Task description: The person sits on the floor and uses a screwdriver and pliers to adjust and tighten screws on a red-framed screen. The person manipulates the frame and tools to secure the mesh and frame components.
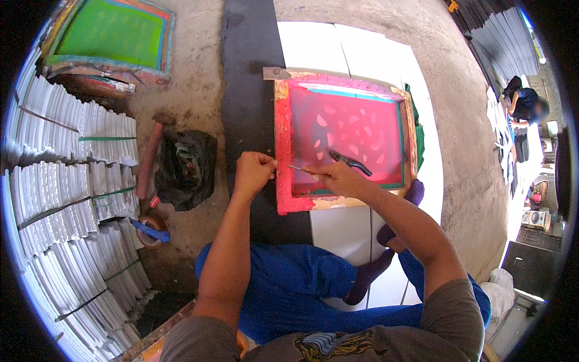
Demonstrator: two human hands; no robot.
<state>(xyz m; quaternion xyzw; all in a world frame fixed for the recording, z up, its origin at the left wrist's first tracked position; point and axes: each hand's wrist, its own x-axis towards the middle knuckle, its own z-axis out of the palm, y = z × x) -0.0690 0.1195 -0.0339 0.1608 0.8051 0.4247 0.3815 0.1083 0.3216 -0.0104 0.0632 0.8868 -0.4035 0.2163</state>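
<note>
One thin tool [300, 169] sits gripped in my right hand [338, 180] over the red screen [284, 134], mid-frame; my left hand [254, 171] pinches beside its left edge, contents unclear. I should keep the tool off the mesh [375, 123].

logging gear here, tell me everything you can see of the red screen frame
The red frame is rectangular, apparently wooden, smeared pink, with yellowish bare patches. Its reddish mesh carries pale marks, with teal inner edging. It lies across white panels and a black strip. Pliers rest on the mesh; the right hand, holding a slim tool, is above. Whether the left hand touches its edge is unclear.
</note>
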